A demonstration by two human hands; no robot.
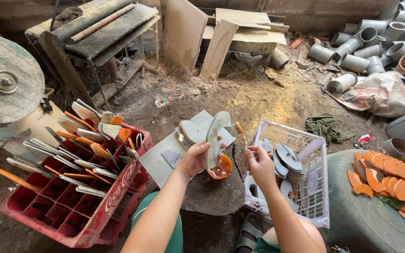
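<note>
The left hand (pixel 194 159) is clamping a long curved grey-and-orange piece (pixel 214 140), pointing upward beside the white crate (pixel 317 197), its lower orange end partly hiding behind the fingers.

curved cut piece (pixel 214 140) | grey, dusty, orange at its lower end | upright, slightly tilted | gripped above dark stump, beside white crate

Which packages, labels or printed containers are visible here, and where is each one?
Red plastic crate, bottom left: divided compartments, white script logo on its side.
Small red wrapper, on the ground by the boards at the top: flat, red and yellow.
Small red-and-white wrapper, on the ground right of the white basket.
</note>
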